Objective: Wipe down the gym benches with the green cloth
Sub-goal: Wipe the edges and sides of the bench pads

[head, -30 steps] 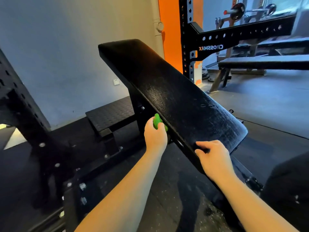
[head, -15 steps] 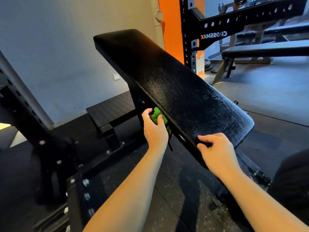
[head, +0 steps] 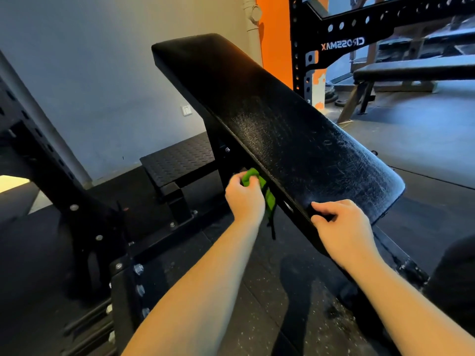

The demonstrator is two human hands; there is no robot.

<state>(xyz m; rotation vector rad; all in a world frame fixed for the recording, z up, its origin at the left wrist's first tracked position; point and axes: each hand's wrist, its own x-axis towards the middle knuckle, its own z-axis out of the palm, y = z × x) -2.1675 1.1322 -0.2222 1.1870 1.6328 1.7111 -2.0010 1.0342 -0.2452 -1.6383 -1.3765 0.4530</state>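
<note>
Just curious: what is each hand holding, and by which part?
The left hand grips the bunched green cloth around its middle; the right hand grips the bench pad by its near side edge.

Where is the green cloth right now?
Head view, centre: the green cloth is held in the left hand against the left side edge of the inclined bench pad, left of the right hand, which grips the pad's lower end.

Bench pad [head: 282,129]: black upholstery, grained, with a semi-gloss sheen and fine scuff marks. Green cloth [head: 268,197]: soft, matt, napped fabric. Footplate [head: 180,155]: matt black metal with a raised tread pattern. Rack frame [head: 359,29]: black-painted perforated metal. Floor [head: 270,317]: rough, speckled black rubber.
</note>
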